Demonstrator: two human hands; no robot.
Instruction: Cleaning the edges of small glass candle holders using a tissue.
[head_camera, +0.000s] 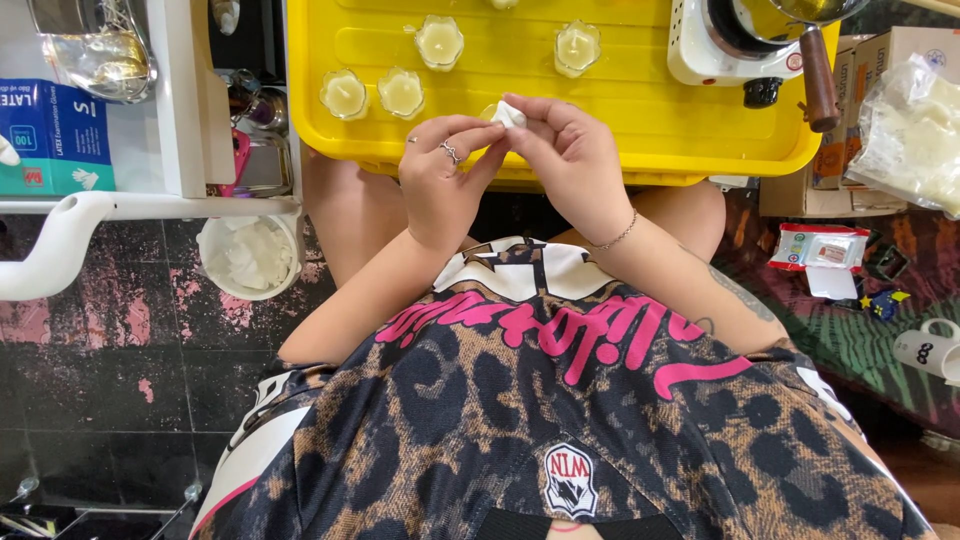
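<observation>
Both hands met over yellow tray (640, 120); left hand (445, 180) and right hand (570, 160) fingers pinched together on small white wad (509, 114), held upright between them.

We see our left hand (440, 185) wearing a silver ring on one finger, and our right hand (570, 160) with a thin chain bracelet at the wrist. Our top is leopard print with pink lettering and a small shield patch. A dark mark on the right forearm may be a tattoo.
</observation>
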